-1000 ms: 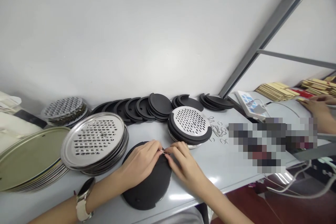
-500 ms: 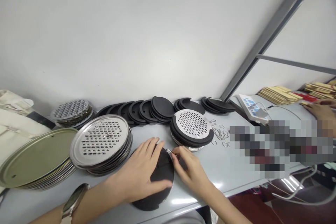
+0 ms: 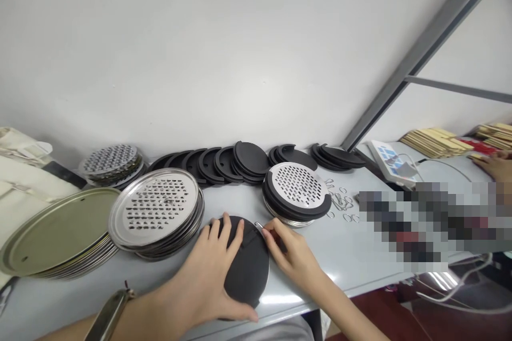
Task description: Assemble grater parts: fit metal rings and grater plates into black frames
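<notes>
Front: disc on the tabletop.
Left: plate stack, then trays farther out.
Right: ringed plate stack, then loose clips.
Behind: more discs in a row along the wall.
</notes>
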The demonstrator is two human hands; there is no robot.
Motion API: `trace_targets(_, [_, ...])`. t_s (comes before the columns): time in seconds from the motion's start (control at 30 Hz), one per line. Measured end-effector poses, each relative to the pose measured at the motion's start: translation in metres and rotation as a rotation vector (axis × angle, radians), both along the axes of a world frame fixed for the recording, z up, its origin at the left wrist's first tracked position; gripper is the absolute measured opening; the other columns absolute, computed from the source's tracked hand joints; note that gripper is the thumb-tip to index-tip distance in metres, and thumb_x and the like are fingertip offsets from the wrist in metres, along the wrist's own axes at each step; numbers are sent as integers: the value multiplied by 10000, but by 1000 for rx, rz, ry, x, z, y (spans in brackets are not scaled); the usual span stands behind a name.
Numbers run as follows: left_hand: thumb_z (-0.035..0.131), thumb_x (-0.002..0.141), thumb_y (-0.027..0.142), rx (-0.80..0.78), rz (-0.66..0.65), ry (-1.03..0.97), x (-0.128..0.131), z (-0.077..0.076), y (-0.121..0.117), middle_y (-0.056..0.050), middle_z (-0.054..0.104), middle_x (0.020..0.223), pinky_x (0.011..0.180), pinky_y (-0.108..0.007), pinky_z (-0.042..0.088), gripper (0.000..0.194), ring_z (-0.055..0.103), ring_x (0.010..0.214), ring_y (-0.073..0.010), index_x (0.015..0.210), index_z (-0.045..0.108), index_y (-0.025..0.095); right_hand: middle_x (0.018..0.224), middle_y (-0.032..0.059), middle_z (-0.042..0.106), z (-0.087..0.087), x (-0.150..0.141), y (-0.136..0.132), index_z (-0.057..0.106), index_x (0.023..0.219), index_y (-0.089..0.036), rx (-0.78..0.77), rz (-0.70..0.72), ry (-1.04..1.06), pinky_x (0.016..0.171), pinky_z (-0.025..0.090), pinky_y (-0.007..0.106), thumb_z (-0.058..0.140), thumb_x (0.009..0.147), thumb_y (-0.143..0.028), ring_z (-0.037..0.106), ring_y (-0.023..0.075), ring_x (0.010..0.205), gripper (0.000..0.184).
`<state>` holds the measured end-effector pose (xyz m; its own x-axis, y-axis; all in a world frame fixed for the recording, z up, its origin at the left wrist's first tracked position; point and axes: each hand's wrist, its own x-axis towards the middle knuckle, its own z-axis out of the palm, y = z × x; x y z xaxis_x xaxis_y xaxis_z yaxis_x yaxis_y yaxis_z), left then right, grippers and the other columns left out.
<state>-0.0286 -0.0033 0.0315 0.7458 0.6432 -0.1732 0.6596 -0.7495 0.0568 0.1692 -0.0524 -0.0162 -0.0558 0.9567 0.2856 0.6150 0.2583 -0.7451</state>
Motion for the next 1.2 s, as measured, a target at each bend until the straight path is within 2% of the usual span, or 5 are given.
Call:
trace_targets(0.2, [533,391,934,159,69,42,7,-10,-12,-310,534,1252,895,-557,442,1296,518,1104,-467,1342,486,55,843,25,588,-2,0,1,521,959,-209,19,20,-7,704,456,278,396,999,-206,575,156,756,132])
trace_targets(0.57, [509,892,461,344,63,-105,15,-8,-2,-92,609,790,558,-279,443,331,593,696,-223,950,593,146,958,68,574,8,-2,4,613,1030,-219,139,-2,12,816,494,310,432,979,-171,588,190,919,194])
trace_targets(0.73, [342,932,83,159,-39,-306,10,4,21,-66,583,848,711,-340,471,243,574,814,-213,855,557,167,972,66,555,12,-8,12,603,1062,-233,118,40,-23,816,495,325,430,985,-183,580,191,911,196])
trace_targets(0.9, [355,950,106,-179,81,-657,13,-10,29,-20,580,934,775,-285,474,204,580,863,-155,970,530,209,952,60,558,6,-14,18,601,1056,-238,75,13,4,812,497,347,428,981,-173,573,202,903,199])
trace_targets(1.2, [323,980,140,-204,28,-617,10,-26,34,-21,540,928,803,-315,461,230,543,876,-166,983,542,211,944,66,546,0,-13,15,588,1099,-247,47,-9,20,804,460,381,427,969,-136,533,222,902,235])
